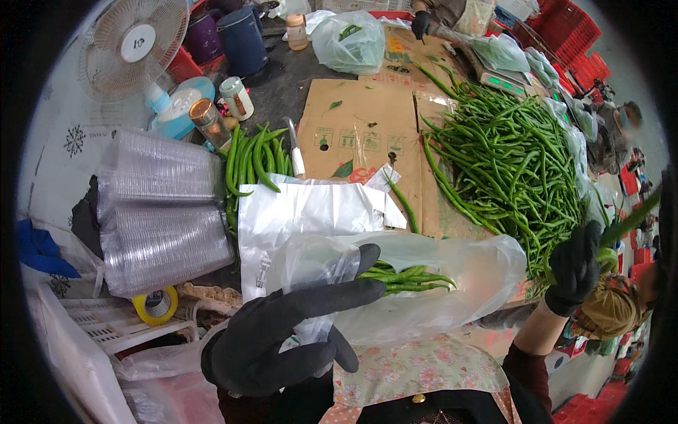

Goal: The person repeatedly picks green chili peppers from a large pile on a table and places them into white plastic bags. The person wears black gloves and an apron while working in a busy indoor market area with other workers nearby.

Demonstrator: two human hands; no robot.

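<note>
My left hand, in a black glove, holds a clear plastic bag by its near-left part, fingers spread along it. Several green chili peppers lie inside the bag, which gapes toward the right. On the right, my right hand, gloved in black too, is closed around some long green peppers, blurred at the tips. Just beyond that hand rises a large heap of green chili peppers. White plastic bags lie flat under and behind the held bag.
Stacked clear plastic containers stand left, beside more peppers and a knife. Yellow tape lies below. Jars and a fan are behind; scales and a co-worker's gloved hand are across the cardboard.
</note>
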